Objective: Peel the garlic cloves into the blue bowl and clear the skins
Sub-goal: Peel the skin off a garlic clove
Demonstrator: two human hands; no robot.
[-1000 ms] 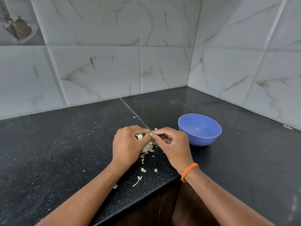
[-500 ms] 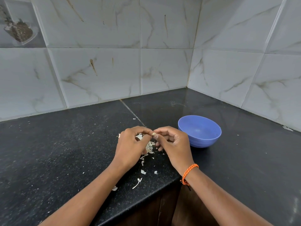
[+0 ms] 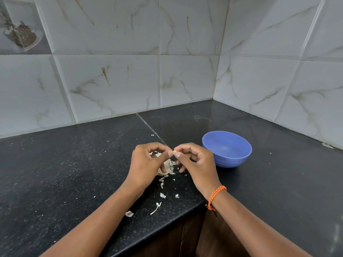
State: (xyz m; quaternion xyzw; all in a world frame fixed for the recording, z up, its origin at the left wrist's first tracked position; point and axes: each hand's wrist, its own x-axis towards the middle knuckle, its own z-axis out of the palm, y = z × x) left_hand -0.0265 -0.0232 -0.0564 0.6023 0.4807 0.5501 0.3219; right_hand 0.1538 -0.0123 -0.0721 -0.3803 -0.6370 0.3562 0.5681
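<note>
Garlic clove (image 3: 174, 151): small pale piece, pinched between thumb and forefinger tips of both hands, held above the desk (image 3: 55, 173), just left of the blue bowl (image 3: 226, 148).
Left hand (image 3: 146, 164): grip closed on the clove, remaining fingers curled over a loose pile of skins (image 3: 168, 168).
Right hand (image 3: 196, 162): grip closed on the same clove from the opposite side; orange braided band (image 3: 216, 196) at the wrist.
Blue bowl: upright on the desk, near the right hand but apart from it; what shows of the inside holds no cloves.
Skins: pale flakes heaped beneath the hands, with scattered bits trailing toward the near desk edge, including one curled strip (image 3: 156, 208).
Desk: black speckled stone, set in a corner of marble-patterned wall tiles (image 3: 130, 80).
</note>
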